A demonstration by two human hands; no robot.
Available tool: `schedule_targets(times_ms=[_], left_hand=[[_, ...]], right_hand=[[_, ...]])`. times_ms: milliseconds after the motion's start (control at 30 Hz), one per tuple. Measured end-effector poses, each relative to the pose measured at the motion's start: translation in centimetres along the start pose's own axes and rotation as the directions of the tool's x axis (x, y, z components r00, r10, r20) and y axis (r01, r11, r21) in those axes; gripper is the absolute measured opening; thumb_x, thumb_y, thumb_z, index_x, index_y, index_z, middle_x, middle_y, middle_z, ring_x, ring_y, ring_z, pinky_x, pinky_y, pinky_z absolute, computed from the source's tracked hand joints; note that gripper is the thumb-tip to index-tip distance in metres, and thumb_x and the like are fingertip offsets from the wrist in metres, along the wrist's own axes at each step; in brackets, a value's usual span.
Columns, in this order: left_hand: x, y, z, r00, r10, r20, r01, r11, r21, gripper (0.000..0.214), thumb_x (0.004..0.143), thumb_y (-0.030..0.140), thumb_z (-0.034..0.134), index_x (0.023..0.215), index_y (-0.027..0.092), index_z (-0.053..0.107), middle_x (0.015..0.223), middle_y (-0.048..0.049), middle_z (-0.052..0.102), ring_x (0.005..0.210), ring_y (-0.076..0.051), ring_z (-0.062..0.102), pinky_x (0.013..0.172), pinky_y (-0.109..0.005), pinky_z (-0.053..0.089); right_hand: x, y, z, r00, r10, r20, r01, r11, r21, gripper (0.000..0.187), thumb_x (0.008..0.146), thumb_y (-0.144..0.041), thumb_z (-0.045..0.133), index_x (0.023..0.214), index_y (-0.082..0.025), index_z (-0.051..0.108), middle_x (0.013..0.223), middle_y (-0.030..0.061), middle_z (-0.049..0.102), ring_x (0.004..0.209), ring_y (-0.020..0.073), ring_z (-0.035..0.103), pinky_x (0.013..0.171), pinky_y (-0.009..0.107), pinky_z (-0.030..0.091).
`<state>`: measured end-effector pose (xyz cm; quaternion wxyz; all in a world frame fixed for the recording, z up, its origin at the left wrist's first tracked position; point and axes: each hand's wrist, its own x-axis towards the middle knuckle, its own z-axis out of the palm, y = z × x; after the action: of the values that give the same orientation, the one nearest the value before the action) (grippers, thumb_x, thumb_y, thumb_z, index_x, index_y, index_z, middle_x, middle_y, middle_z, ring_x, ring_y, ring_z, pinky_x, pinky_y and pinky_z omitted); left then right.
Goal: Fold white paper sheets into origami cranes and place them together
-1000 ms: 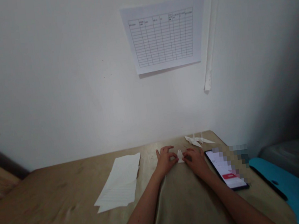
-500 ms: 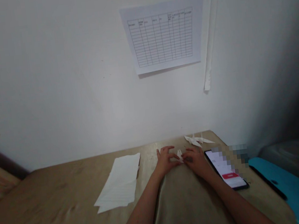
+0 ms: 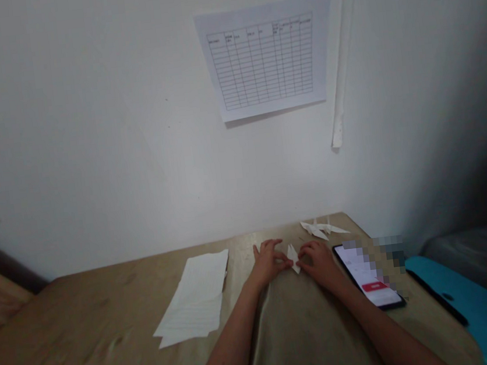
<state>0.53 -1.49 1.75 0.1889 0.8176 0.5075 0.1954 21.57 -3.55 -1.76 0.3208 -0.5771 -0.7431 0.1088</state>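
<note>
A small folded piece of white paper [image 3: 293, 257], diamond-shaped with a split at its far tip, lies on the covered table between my two hands. My left hand [image 3: 270, 261] pinches its left edge with thumb and forefinger, the other fingers raised and spread. From the other side, my right hand [image 3: 318, 260] has thumb and fingertips closed on the right edge. Beyond my right hand lie folded white paper cranes [image 3: 319, 229], with wings spread, overlapping one another.
Left of my arms lies a stack of white paper sheets [image 3: 195, 299]. A phone [image 3: 366, 280] with a lit screen rests by my right forearm. A turquoise stool or chair seat [image 3: 478, 308] stands past the table's right edge. The wall [image 3: 110, 133] with a printed table sheet [image 3: 268, 56] rises behind.
My hands have moved slightly apart, and more of the folded paper shows between them, its near point now visible. Everything else is where it was.
</note>
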Motion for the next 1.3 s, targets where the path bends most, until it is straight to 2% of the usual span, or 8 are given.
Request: schedule_targets(times_ms=[67,133,233,300,533,867,1133,1300], left_hand=[[0.1,0.2,0.2,1.0,-0.013,-0.007,0.013,1.0,0.003,0.014,0.08,0.046,0.078,0.086,0.033,0.079,0.149,0.0002,0.054,0.144,-0.033,0.037,0.116,-0.076,0.003],[0.1,0.4,0.4,0.999,-0.046,-0.017,0.046,0.999,0.013,0.02,0.078,0.045,0.08,0.097,0.037,0.078,0.151,0.0001,0.052,0.144,-0.033,0.036,0.117,-0.075,0.004],[0.2,0.5,0.5,0.991,-0.12,-0.051,0.122,0.992,0.036,0.059,0.073,0.048,0.083,0.129,0.043,0.064,0.156,-0.0038,0.046,0.146,-0.034,0.034,0.117,-0.075,0.006],[0.1,0.5,0.6,0.985,-0.158,-0.064,0.162,0.985,0.053,0.074,0.071,0.052,0.084,0.139,0.042,0.057,0.157,-0.007,0.044,0.147,-0.035,0.032,0.118,-0.075,0.007],[0.1,0.2,0.8,0.99,-0.134,-0.05,0.137,0.989,0.061,0.034,0.079,0.054,0.076,0.11,0.039,0.076,0.156,-0.0028,0.046,0.147,-0.036,0.033,0.117,-0.076,0.005],[0.2,0.3,0.8,0.989,-0.123,-0.085,0.121,0.992,-0.032,0.013,0.078,0.043,0.079,0.084,0.031,0.079,0.153,0.0003,0.05,0.146,-0.034,0.034,0.116,-0.075,0.002],[0.4,0.5,0.8,0.987,-0.137,-0.081,0.132,0.989,-0.059,0.008,0.079,0.038,0.078,0.079,0.03,0.079,0.152,0.0012,0.051,0.146,-0.033,0.034,0.118,-0.073,0.002],[0.4,0.6,0.6,0.98,-0.15,-0.127,0.14,0.986,-0.088,0.014,0.081,0.035,0.077,0.094,0.036,0.079,0.149,0.0009,0.055,0.143,-0.031,0.039,0.118,-0.073,0.006]], right_hand=[[0.0,0.2,0.3,0.999,0.019,-0.037,-0.021,0.999,-0.044,0.025,0.079,-0.03,0.073,0.102,-0.022,0.076,0.116,0.011,0.068,0.116,0.0296,0.056,0.104,0.045,0.039],[-0.1,0.2,0.3,0.999,0.019,-0.043,-0.022,0.997,-0.074,0.028,0.08,-0.033,0.072,0.107,-0.024,0.076,0.119,0.0116,0.067,0.119,0.0308,0.054,0.105,0.047,0.038],[-0.3,0.0,0.1,1.0,0.005,-0.017,-0.006,0.997,-0.073,0.026,0.083,-0.032,0.07,0.108,-0.027,0.077,0.122,0.0104,0.067,0.122,0.0308,0.052,0.107,0.047,0.037],[-0.2,-0.1,0.0,1.0,0.007,-0.01,-0.007,0.999,-0.053,0.027,0.082,-0.029,0.07,0.108,-0.027,0.077,0.123,0.0099,0.067,0.124,0.031,0.052,0.108,0.047,0.036],[0.2,0.1,0.2,1.0,0.008,0.008,-0.009,0.996,0.088,0.033,0.077,-0.023,0.07,0.11,-0.024,0.074,0.12,0.0069,0.071,0.128,0.0307,0.05,0.111,0.048,0.035],[0.0,-0.6,-0.4,1.0,0.028,-0.007,-0.026,0.976,0.215,0.029,0.079,-0.02,0.061,0.104,-0.023,0.075,0.106,0.0058,0.075,0.108,0.0262,0.063,0.105,0.045,0.04],[0.0,-0.6,-0.1,0.999,0.042,-0.017,-0.036,0.963,0.267,0.03,0.08,-0.024,0.063,0.107,-0.021,0.075,0.104,0.008,0.075,0.11,0.0276,0.062,0.101,0.042,0.044],[0.2,-0.6,-0.8,0.995,0.07,-0.068,-0.046,0.951,0.305,0.031,0.083,-0.026,0.06,0.111,-0.021,0.075,0.102,0.0088,0.075,0.106,0.027,0.064,0.099,0.042,0.046]])
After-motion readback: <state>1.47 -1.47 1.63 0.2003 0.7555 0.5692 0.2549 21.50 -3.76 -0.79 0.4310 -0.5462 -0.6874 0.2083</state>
